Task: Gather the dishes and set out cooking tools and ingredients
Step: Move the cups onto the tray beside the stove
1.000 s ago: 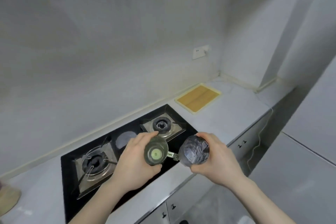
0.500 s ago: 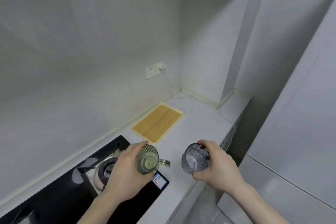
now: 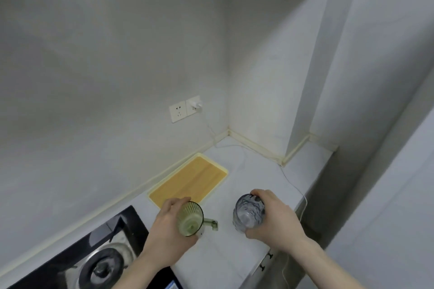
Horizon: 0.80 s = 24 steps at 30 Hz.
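Task progress is judged early: two vessels are gathered but not yet set down. The ribbed green glass mug with side handle (image 3: 190, 218) is gripped in the curled left hand (image 3: 168, 232); the grey marbled glass tumbler (image 3: 248, 212) is gripped in the curled right hand (image 3: 273, 219). Both are held tilted above the pale tabletop (image 3: 237, 251) and appear empty. A wooden cutting board with cream rim (image 3: 191, 180) lies just beyond the left hand.

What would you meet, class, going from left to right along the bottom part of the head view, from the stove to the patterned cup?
Gas burner → left hand → green ribbed cup → its handle → patterned glass cup → right hand.
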Each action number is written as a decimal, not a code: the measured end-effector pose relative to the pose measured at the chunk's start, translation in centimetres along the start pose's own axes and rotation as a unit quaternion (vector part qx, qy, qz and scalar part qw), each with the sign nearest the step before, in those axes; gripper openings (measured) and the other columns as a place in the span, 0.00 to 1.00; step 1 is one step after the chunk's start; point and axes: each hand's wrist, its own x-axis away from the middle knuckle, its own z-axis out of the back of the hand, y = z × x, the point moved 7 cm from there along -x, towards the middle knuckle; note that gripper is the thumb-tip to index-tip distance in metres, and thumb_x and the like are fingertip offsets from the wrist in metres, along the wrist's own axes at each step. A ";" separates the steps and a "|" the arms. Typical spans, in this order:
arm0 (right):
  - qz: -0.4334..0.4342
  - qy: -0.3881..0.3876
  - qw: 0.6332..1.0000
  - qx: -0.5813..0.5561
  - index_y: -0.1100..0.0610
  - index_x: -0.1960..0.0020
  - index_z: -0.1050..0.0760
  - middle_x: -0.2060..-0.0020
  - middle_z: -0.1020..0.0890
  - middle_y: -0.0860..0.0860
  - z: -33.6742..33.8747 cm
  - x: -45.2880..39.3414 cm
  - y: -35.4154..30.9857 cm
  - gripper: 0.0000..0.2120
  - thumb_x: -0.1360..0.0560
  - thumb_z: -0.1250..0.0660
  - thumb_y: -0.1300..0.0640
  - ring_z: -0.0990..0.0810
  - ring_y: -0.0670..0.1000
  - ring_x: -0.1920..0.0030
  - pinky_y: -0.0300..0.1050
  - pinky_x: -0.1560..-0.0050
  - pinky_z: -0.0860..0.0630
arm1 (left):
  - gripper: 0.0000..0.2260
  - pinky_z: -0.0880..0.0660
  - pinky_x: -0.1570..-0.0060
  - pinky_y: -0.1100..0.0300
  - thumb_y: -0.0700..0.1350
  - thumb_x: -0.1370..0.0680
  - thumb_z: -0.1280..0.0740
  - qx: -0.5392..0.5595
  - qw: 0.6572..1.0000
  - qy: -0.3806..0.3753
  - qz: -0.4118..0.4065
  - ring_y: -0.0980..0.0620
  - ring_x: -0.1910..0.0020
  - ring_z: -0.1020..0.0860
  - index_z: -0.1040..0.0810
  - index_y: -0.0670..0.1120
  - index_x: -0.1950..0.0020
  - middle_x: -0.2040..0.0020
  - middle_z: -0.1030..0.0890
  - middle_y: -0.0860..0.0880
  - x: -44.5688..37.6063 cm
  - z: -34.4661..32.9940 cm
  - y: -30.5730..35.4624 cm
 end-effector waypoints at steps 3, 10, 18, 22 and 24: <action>0.025 -0.024 0.999 0.008 0.41 0.30 0.37 0.40 0.29 0.39 0.7 -4.1 1.9 0.43 0.42 0.26 0.37 0.22 0.46 0.43 0.44 0.47 0.23 | 0.40 0.26 0.41 0.63 0.59 0.37 0.24 0.008 1.000 0.014 0.025 0.58 0.38 0.26 0.35 0.64 0.27 0.36 0.35 0.64 -2.7 -1.9 0.3; 0.068 -0.080 0.994 0.018 0.43 0.32 0.36 0.43 0.29 0.41 0.6 -11.1 3.3 0.40 0.41 0.28 0.35 0.21 0.47 0.46 0.44 0.48 0.23 | 0.42 0.29 0.41 0.67 0.58 0.38 0.24 0.016 0.995 0.036 0.092 0.60 0.38 0.27 0.35 0.61 0.26 0.35 0.34 0.63 -5.8 -4.0 0.1; 0.079 -0.096 0.992 -0.007 0.42 0.33 0.35 0.45 0.29 0.39 -2.1 -15.1 3.0 0.40 0.41 0.26 0.35 0.21 0.45 0.50 0.42 0.51 0.23 | 0.41 0.30 0.44 0.69 0.57 0.38 0.24 -0.006 0.991 0.034 0.127 0.61 0.40 0.26 0.33 0.60 0.26 0.36 0.33 0.64 -7.6 -3.1 -3.2; 0.080 -0.111 0.991 -0.006 0.42 0.33 0.35 0.46 0.29 0.40 -3.9 -16.7 3.3 0.41 0.43 0.27 0.34 0.21 0.45 0.49 0.42 0.50 0.23 | 0.41 0.30 0.44 0.68 0.55 0.37 0.22 -0.008 0.986 0.031 0.164 0.60 0.40 0.26 0.33 0.59 0.26 0.35 0.33 0.62 -8.3 -3.1 -5.0; 0.082 -0.121 0.989 -0.008 0.43 0.33 0.34 0.46 0.28 0.40 -4.4 -17.3 3.2 0.41 0.43 0.26 0.34 0.21 0.46 0.49 0.41 0.51 0.24 | 0.41 0.30 0.45 0.67 0.52 0.36 0.20 -0.009 0.981 0.025 0.190 0.58 0.40 0.27 0.34 0.59 0.26 0.34 0.33 0.61 -8.6 -3.3 -5.7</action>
